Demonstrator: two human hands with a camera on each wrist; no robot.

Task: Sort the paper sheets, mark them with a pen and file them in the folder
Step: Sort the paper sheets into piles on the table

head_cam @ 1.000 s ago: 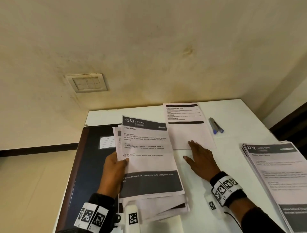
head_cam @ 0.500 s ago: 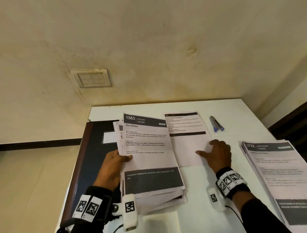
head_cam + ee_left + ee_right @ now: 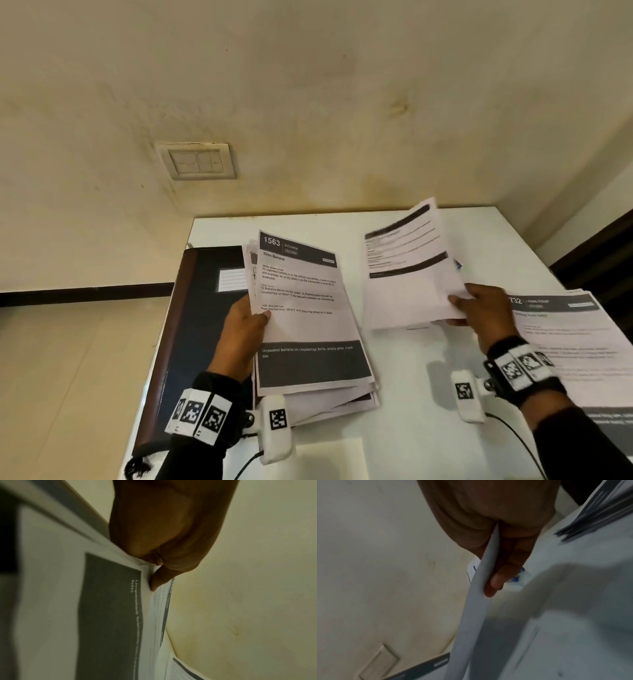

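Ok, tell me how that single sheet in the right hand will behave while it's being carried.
The single sheet, pinched at one edge by the right hand, already curves, so it is probably floppy and light. Held at one spot only, its far end will likely sag or flap. The thumb-and-finger pinch looks adequate, though thin paper could crease there.

The stack of sheets (image 3: 308, 318) and the single sheet (image 3: 407, 274) are thin matt white paper printed with flat charcoal bands. The folder (image 3: 202, 308) has a dark cover with a faint sheen and a brown spine, lying on a smooth white table (image 3: 394, 445) with a soft gloss. The wall (image 3: 308, 102) behind is matt cream plaster, stained and uneven, bearing a smooth plastic switch plate (image 3: 197, 161).
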